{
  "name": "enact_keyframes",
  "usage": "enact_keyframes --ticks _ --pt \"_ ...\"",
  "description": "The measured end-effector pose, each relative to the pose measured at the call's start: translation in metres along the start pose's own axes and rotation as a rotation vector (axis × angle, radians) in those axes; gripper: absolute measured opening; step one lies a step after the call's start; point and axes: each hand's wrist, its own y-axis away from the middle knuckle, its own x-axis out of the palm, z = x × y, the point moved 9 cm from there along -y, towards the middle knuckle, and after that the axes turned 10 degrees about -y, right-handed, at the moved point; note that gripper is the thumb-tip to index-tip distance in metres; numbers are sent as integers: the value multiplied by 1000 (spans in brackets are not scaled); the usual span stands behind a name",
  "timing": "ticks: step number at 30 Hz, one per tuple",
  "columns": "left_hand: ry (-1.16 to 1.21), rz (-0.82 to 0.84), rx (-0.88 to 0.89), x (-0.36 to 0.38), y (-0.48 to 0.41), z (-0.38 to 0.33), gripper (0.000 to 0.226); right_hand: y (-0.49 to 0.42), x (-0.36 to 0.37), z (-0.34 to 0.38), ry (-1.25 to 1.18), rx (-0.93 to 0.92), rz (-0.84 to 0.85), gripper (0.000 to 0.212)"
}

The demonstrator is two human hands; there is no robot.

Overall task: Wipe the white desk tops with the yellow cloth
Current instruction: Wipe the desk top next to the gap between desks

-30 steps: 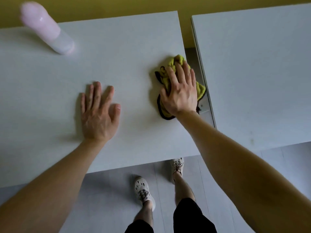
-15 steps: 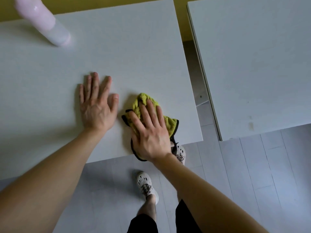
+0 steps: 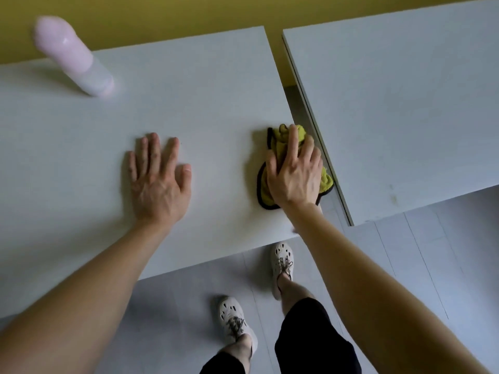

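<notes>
Head view: flat right grip (image 3: pixel 295 176) presses yellow cloth (image 3: pixel 279 141); left grip (image 3: pixel 158 182) flat on desk (image 3: pixel 202 103).

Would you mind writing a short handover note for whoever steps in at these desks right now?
Left hand: flat, palm down on the left desk, holding nothing.
Right hand: straight fingers press the yellow cloth onto the left desk at its right edge, beside the gap.
Pink bottle: stands at the far left of the left desk.
Done: wiping is under way on the left desk; how much is covered cannot be told.
Left: finish the left desk, including around the bottle, then do the right desk, which shows small marks near its front edge.
</notes>
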Motion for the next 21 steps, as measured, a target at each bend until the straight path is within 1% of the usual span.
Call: enact_keyframes --ticks 3,5,7,9,10,12,14,16,18,19,21 --pt "-11 31 -4 -7 0 -4 59 30 -11 -8 -38 -45 83 90" --pt "-42 65 -20 -12 -10 -8 56 15 -8 -7 -36 -42 104 92" --pt "-45 42 -18 -19 -38 -14 43 -41 7 10 -28 -26 84 89" --pt "-7 -33 77 -26 -80 -31 34 -111 30 38 -27 -12 94 83" --pt "19 -63 134 -25 -104 -43 34 -139 38 50 -32 -10 107 80" --pt "47 -75 172 -11 -155 -67 43 -162 47 56 -60 -19 108 78" --pt "32 -15 153 12 -192 -87 55 -147 38 47 -132 -56 102 78" --pt "19 51 152 32 -202 -98 62 -112 23 33 -189 -83 134 80" --pt "21 70 178 40 -199 -101 64 -92 16 25 -191 -123 146 80" --pt "32 70 182 40 -198 -100 64 -99 21 24 -197 -129 142 78" --pt "45 79 177 40 -200 -99 64 -142 35 36 -205 -78 117 72"
